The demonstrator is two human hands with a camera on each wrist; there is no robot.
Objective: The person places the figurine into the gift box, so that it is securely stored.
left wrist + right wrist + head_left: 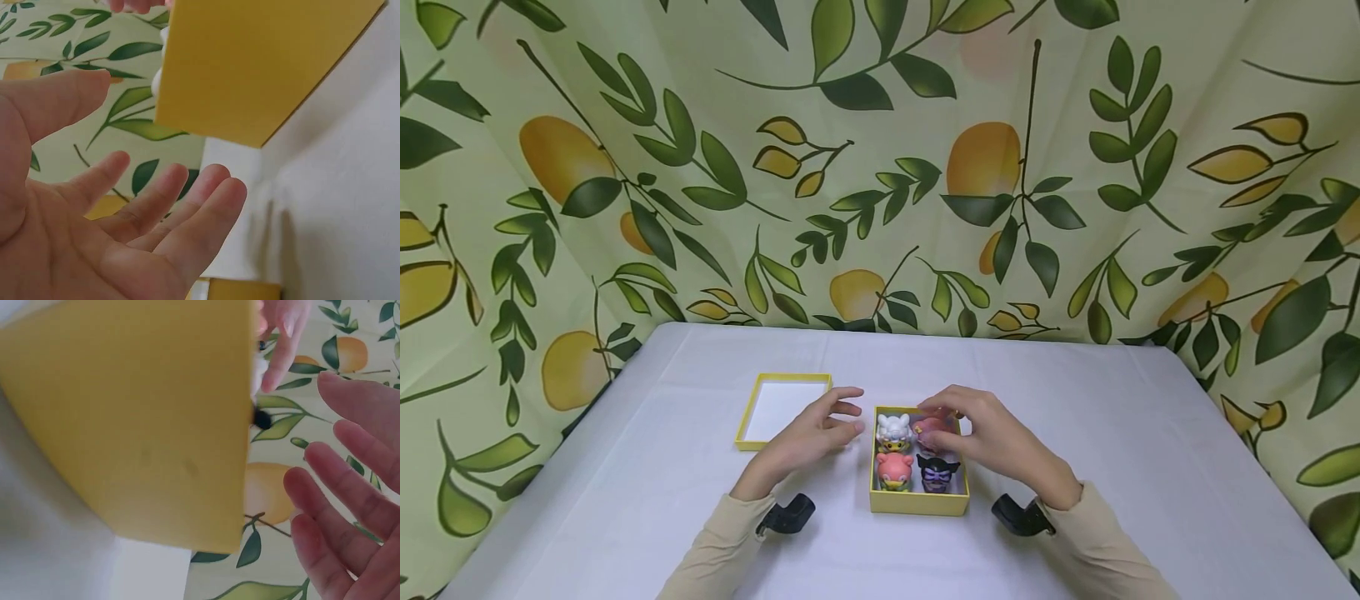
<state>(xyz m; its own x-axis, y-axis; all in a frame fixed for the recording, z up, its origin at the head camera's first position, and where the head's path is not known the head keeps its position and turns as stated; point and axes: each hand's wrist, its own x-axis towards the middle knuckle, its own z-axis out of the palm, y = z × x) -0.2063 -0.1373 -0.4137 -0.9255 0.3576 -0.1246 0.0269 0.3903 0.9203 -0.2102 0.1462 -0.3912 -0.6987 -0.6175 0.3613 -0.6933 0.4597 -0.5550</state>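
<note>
A yellow box (pixel 919 503) stands on the table with several small toy figures in it: a white one (pixel 894 432), a pink one (pixel 895 472), a black and purple one (pixel 937 473) and another pink one (pixel 927 427) partly hidden by fingers. My right hand (pixel 988 433) hovers over the box's right side; in the right wrist view its loosely bent fingers hold nothing, apart from the box wall (pixel 137 425). Left of the box, my left hand (pixel 808 437) has its fingers spread with nothing in them; the left wrist view shows a gap to the box (pixel 250 62).
A shallow yellow-rimmed lid (pixel 743 429) with a white inside lies behind and left of my left hand. White cloth covers the table (pixel 1097 417). A curtain (pixel 895 233) with leaves and fruit hangs behind the table's far edge.
</note>
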